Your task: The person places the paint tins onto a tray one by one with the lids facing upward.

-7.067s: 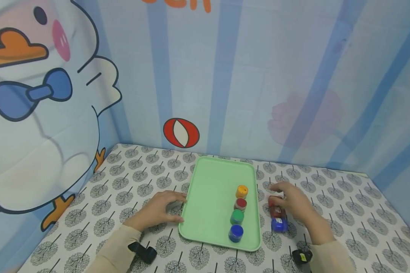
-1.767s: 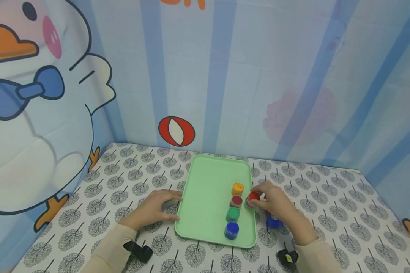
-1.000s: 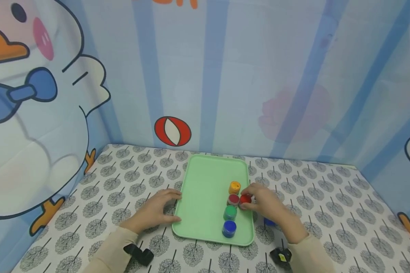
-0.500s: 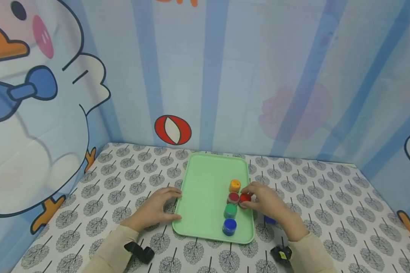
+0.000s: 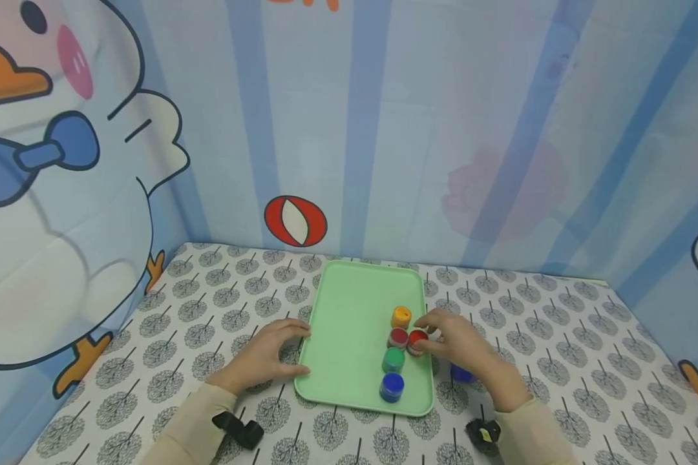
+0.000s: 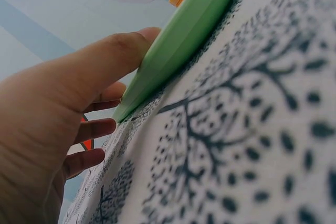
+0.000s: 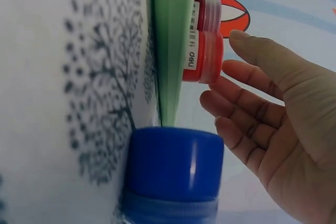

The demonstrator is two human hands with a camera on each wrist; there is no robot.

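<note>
A light green tray [image 5: 346, 323] lies on the table. My left hand [image 5: 264, 355] rests at its left edge, fingers spread, with the thumb touching the rim in the left wrist view. Standing on the tray's right side is a red paint jar [image 5: 417, 343], beside a dark red jar [image 5: 398, 338]. My right hand [image 5: 462, 343] is just beside the red jar, its fingers loosely bent and parted around it without gripping. In the right wrist view, the jar's label and clear rim show. A yellow jar [image 5: 401, 317], green jar [image 5: 393, 360] and blue jar [image 5: 391, 387] complete the column.
Another blue jar [image 7: 176, 163] lies on the patterned tablecloth [image 5: 558, 361] right of the tray, partly hidden by the right hand in the head view. A printed curtain [image 5: 314, 129] rises behind the table. Black wrist straps [image 5: 238, 431] show at the sleeves.
The right hand has carried the red jar from the table onto the tray, set it beside the dark red one, and loosened its fingers. The left hand has stayed at the tray edge.
</note>
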